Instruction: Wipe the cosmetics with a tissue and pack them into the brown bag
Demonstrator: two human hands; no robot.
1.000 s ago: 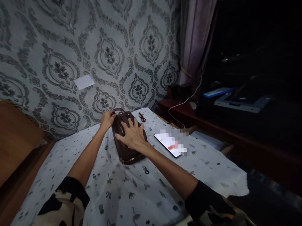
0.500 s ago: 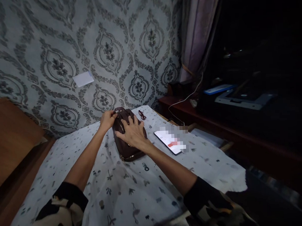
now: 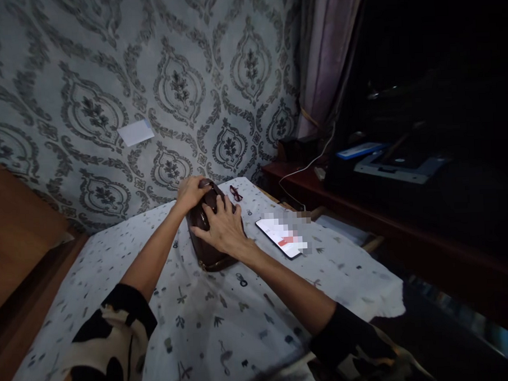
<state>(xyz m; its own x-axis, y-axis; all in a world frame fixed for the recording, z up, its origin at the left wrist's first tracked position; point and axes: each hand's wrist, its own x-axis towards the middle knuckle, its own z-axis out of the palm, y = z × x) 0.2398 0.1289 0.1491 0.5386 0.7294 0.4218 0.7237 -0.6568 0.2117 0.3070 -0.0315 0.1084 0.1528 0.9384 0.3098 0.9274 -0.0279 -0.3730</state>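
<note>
A dark brown handbag (image 3: 212, 254) with shiny zips lies on the cloth-covered table. My right hand (image 3: 224, 225) rests on its front with the fingers spread wide, pressing the leather. At the far top edge my left hand (image 3: 191, 194) is closed on the bag, fingers bent and thumb against it; a small part in the fingertips, if any, is hidden. To the right of the bag lies a phone (image 3: 279, 238) with a lit screen, partly blurred out. Dark red eyeglasses (image 3: 236, 193) lie just beyond the bag's right side.
The white patterned tablecloth (image 3: 192, 328) drapes over the table's right edge. A patterned wall rises behind, bearing a white card (image 3: 136, 133). A brown board (image 3: 20, 234) stands at left. On the right, a white cable (image 3: 307, 168) crosses a dark red shelf (image 3: 287, 169).
My left hand has moved right along the bag's top edge, now covering more of it. My right hand stays spread on the front. The whole view has shifted slightly.
</note>
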